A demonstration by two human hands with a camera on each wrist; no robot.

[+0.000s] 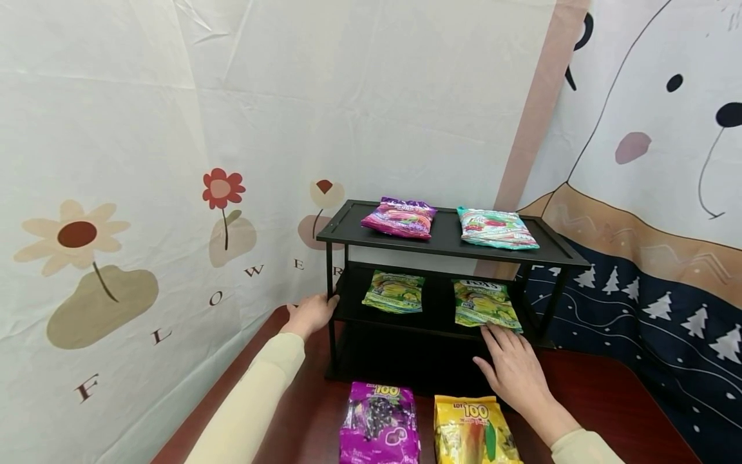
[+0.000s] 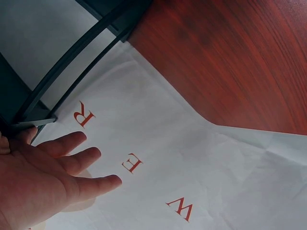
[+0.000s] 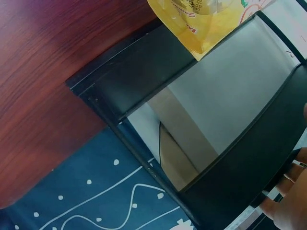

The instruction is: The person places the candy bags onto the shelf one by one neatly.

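Note:
My left hand point(image 1: 309, 316) is at the left post of a black three-tier rack point(image 1: 429, 327); in the left wrist view several of its fingers point(image 2: 79, 163) stretch out straight past the shelf edge. My right hand point(image 1: 513, 364) reaches to the front edge of the middle shelf, its fingertips at the lower edge of a green candy bag point(image 1: 484, 301), with the thumb apart. A second green candy bag point(image 1: 394, 292) lies left of it on that shelf. On top are a purple-pink candy bag point(image 1: 401, 218) and a teal-and-white candy bag point(image 1: 497, 229).
In front of the rack, a purple grape candy bag point(image 1: 379, 425) and a yellow mango candy bag point(image 1: 472, 430) are on the red-brown wooden table point(image 1: 603, 399). A printed cloth point(image 1: 145, 161) hangs close along the left and behind the rack.

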